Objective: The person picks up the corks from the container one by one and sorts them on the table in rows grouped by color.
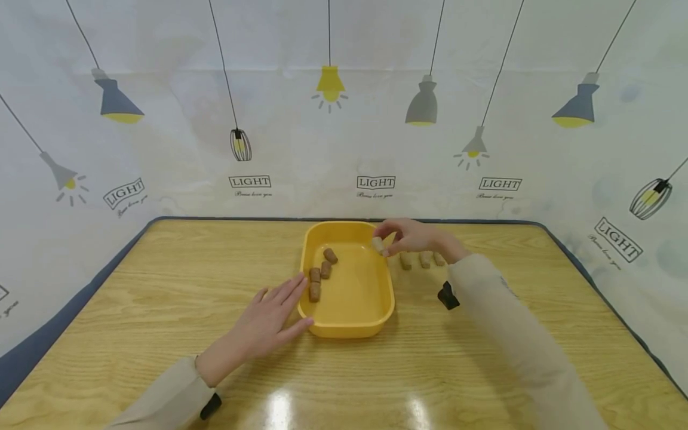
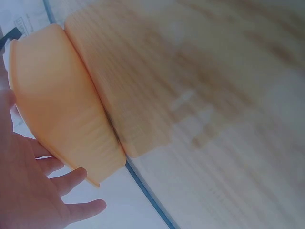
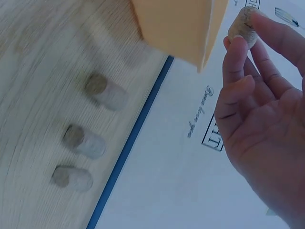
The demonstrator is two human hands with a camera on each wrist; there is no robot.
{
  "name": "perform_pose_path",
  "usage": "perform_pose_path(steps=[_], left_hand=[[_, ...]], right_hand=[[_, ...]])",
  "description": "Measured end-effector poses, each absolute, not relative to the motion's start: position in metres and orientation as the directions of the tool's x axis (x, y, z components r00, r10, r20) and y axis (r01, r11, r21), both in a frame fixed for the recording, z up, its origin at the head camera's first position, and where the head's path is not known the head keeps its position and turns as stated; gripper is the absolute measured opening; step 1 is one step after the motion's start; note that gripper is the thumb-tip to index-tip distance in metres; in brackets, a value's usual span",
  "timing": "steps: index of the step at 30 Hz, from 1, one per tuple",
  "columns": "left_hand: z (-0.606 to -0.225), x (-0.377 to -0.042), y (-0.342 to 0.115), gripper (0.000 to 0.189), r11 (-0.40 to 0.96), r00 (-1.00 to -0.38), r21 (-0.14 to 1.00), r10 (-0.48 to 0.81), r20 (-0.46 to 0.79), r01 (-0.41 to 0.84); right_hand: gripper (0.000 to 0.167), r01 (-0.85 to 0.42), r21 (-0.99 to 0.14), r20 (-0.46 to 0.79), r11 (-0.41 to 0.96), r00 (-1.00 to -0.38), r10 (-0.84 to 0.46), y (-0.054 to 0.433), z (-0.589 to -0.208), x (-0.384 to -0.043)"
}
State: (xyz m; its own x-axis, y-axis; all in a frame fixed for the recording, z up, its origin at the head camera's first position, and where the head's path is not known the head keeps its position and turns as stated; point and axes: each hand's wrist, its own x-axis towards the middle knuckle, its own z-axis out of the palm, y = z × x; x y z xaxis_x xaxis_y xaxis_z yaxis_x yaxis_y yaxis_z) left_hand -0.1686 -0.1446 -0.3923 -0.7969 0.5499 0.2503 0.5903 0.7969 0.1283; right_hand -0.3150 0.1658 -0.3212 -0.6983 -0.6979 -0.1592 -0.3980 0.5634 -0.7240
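Observation:
A yellow plastic tray (image 1: 352, 330) stands on the table, with several brown corks (image 1: 315, 291) lying along its left side. My right hand (image 1: 411, 236) pinches a pale cork (image 1: 378, 245) between thumb and fingertips above the tray's far right rim. The same held cork (image 3: 243, 27) shows clearly in the right wrist view. With fingers straight, my left hand (image 1: 263, 322) touches the tray's left rim. In the left wrist view that hand (image 2: 28, 186) lies against the tray's edge (image 2: 62, 95), palm visible. Three pale corks (image 1: 424, 259) stand on the table to the right of the tray.
The wooden table (image 1: 204, 257) has a dark blue edge and meets a pale wall (image 1: 301, 125) printed with lamps. Black straps (image 1: 448, 295) hang near both sleeves. Light reflects off the table's near part.

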Motion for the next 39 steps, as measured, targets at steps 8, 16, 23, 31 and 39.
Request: perform_pose_path(steps=[8, 16, 23, 31, 39], left_hand=[[-0.393, -0.168, -0.145, 0.069, 0.795, -0.797, 0.134, 0.551, 0.247, 0.592], [-0.393, -0.168, -0.145, 0.069, 0.793, -0.794, 0.13, 0.556, 0.244, 0.595], [-0.393, -0.168, -0.145, 0.068, 0.79, -0.792, 0.133, 0.557, 0.252, 0.598], [-0.393, -0.169, -0.145, 0.068, 0.791, -0.794, 0.14, 0.553, 0.254, 0.596], [-0.394, -0.169, -0.145, 0.068, 0.791, -0.79, 0.128, 0.557, 0.255, 0.599]], right_hand=[[0.046, -0.372, -0.717, -0.139, 0.59, -0.753, -0.643, 0.2, -0.329, -0.314], [0.047, -0.368, -0.688, -0.098, 0.625, -0.807, -0.583, 0.235, -0.343, -0.312], [0.044, -0.364, -0.708, -0.031, 0.605, -0.841, -0.541, 0.267, -0.354, -0.309], [0.044, -0.358, -0.664, 0.013, 0.657, -0.884, -0.468, 0.295, -0.368, -0.306], [0.043, -0.366, -0.617, 0.073, 0.697, -0.908, -0.412, 0.309, -0.386, -0.306]])
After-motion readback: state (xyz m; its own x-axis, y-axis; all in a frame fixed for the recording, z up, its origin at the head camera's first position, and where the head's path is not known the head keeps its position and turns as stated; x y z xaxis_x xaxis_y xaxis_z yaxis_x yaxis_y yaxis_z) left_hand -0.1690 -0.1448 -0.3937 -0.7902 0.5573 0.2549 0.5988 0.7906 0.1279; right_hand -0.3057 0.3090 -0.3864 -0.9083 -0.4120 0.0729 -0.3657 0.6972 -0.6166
